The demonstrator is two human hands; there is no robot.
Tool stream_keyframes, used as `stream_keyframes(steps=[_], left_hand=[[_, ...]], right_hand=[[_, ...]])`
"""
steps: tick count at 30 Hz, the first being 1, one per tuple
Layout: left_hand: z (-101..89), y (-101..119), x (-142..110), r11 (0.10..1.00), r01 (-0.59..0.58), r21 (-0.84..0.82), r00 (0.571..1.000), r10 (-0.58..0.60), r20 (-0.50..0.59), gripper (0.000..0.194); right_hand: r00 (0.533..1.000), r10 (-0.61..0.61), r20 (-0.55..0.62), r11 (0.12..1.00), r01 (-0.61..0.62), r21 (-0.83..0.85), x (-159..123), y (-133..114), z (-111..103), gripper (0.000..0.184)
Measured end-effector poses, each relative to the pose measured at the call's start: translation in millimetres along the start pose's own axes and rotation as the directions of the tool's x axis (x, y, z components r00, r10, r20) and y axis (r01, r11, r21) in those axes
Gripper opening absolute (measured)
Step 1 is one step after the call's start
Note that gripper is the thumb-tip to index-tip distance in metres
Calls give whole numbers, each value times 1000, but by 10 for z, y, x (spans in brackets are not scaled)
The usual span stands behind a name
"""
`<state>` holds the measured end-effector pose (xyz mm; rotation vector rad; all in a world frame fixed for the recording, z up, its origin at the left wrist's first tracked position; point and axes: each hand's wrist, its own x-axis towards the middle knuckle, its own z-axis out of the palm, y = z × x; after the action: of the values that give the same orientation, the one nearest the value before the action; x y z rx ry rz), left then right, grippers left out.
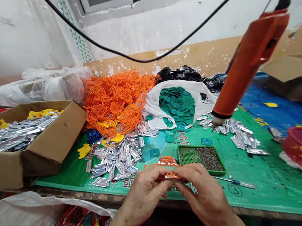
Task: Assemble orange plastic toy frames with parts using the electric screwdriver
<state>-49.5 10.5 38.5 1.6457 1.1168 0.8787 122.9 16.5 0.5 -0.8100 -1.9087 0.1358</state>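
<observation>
A green-covered worktop (258, 188) carries a cardboard box (53, 137) of silver foil packets, a heap of orange plastic lattice (117, 102) and a white bag (153, 107) of teal pieces. An orange hand tool (250, 59) hangs above. At the front edge, the left hand (143, 196) and right hand (205, 197) grip a small orange lattice piece (167, 161), just beside a green tray (201, 159) of dark granules.
</observation>
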Motion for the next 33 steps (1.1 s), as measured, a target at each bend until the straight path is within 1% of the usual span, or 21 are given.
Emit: stream_keyframes(steps=[2,4,6,8,11,13,16,19,20,24,27,33], left_hand=[[26,-47,2,998,-21,-58,999,20,-27,18],[57,-81,-11,996,-66,-65,997,63,-55,16],[91,-113,-31,991,-117,-69,991,113,-67,15],[122,-152,-53,983,-175,-53,982,170,-79,14],[151,-214,-75,953,-301,41,945,304,-120,15],[159,-243,-78,922,-373,104,916,384,-117,21],[163,-259,-71,884,-439,160,886,455,-85,21],[167,-259,-66,846,-495,197,852,517,-80,23],[169,-258,-67,840,-505,199,846,527,-75,23],[170,-260,-75,840,-510,184,849,526,-47,20],[161,-265,-81,831,-528,175,840,541,-35,22],[118,-300,-89,826,-531,187,841,541,-1,22]], right_hand=[[997,-53,-62,992,46,-121,-23,2,-9,14],[994,-69,-90,979,50,-199,-37,0,-46,12],[996,-55,-71,976,39,-214,-50,0,-98,8],[998,-33,-46,981,23,-194,-68,0,-146,6],[998,-34,-59,979,21,-201,-108,-9,-190,8],[994,-63,-90,973,42,-226,-135,-31,-200,9],[987,-106,-123,965,73,-251,-160,-80,-197,11],[983,-127,-134,960,88,-265,-169,-111,-185,10],[983,-125,-137,960,85,-267,-172,-114,-180,10],[981,-106,-161,963,61,-263,-192,-114,-156,9],[980,-97,-176,967,51,-249,-205,-123,-142,9],[984,-51,-171,980,16,-198,-180,-144,-147,10]])
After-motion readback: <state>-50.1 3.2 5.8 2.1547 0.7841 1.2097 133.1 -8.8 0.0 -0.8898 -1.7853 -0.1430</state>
